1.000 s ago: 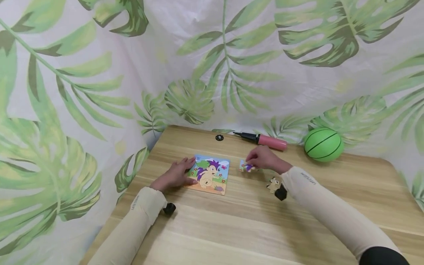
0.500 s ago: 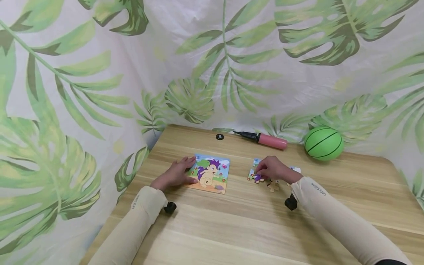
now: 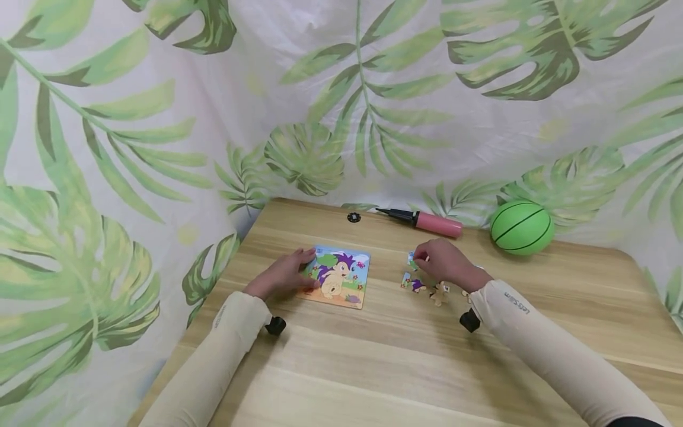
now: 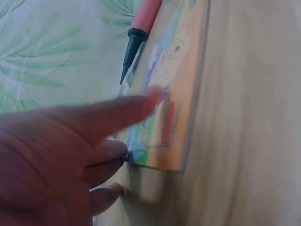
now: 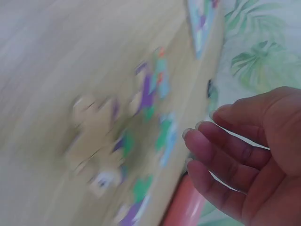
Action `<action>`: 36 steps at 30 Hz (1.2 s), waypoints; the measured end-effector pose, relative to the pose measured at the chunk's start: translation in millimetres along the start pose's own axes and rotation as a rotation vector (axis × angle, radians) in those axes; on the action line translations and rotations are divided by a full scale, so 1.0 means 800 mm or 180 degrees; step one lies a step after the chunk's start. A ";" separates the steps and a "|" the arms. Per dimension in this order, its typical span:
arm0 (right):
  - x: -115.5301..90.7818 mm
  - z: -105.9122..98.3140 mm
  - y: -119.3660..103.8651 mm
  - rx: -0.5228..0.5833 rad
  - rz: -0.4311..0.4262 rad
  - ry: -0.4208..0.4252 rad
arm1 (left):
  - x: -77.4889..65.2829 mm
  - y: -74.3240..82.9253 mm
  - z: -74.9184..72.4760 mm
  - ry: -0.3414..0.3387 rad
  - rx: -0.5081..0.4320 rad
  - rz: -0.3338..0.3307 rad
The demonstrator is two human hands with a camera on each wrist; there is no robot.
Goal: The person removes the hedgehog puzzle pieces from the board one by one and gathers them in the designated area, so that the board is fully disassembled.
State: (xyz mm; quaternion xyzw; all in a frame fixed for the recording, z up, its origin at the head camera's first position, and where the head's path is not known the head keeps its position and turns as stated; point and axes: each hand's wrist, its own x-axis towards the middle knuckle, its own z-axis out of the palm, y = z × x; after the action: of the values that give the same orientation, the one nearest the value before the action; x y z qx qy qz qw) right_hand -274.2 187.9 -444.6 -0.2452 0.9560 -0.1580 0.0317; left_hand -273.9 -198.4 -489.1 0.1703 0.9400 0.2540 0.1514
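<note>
A square picture board (image 3: 338, 277) of a purple-haired hedgehog lies on the table. My left hand (image 3: 283, 274) rests at its left edge, the thumb (image 4: 141, 104) reaching over the picture and other fingertips touching near the corner. My right hand (image 3: 445, 262) hovers over loose jigsaw pieces, fingers (image 5: 207, 146) loosely bent with nothing between them. Below it lie a piece with red flowers and purple (image 3: 413, 283), a blue-green piece (image 3: 411, 260) and tan pieces (image 3: 440, 292). In the right wrist view a green and purple piece (image 5: 136, 202) is blurred. In the head view my right hand partly covers the pieces.
At the back of the wooden table (image 3: 373, 367) lie a pink hand pump with a black nozzle (image 3: 437, 225) and a small black disc (image 3: 354, 217). A green ball (image 3: 522, 228) sits at the back right. Leaf-patterned cloth (image 3: 341, 107) hangs behind the table.
My right hand first moved right with jigsaw pieces, then let them go, and now lifts slightly above them. The left hand stays at the board's edge.
</note>
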 end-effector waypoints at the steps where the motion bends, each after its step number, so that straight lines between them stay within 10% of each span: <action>1: 0.002 -0.002 -0.006 0.0014 -0.0057 0.0037 | 0.000 0.003 -0.001 0.0064 0.0002 0.0061; 7: 0.025 0.002 -0.062 0.0179 -0.0150 -0.0082 | 0.001 0.026 0.008 0.0297 -0.0003 0.0478; 16: 0.048 0.055 -0.132 0.0122 -0.0556 -0.0691 | 0.000 0.026 0.039 0.0061 -0.0060 0.0629; 26: 0.060 0.084 -0.147 -0.0375 -0.0560 -0.0719 | 0.006 0.030 0.041 0.0011 0.0203 0.0737; 36: 0.079 0.086 -0.140 0.0174 -0.0068 -0.0967 | 0.007 0.030 0.042 -0.0104 0.0117 0.0601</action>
State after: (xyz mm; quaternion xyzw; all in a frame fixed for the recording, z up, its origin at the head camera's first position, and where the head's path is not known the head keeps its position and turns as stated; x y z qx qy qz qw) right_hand -268.5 45.0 -473.3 -0.2755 0.9329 -0.1454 0.1809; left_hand -260.8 -162.3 -505.5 0.2650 0.9216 0.2470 0.1390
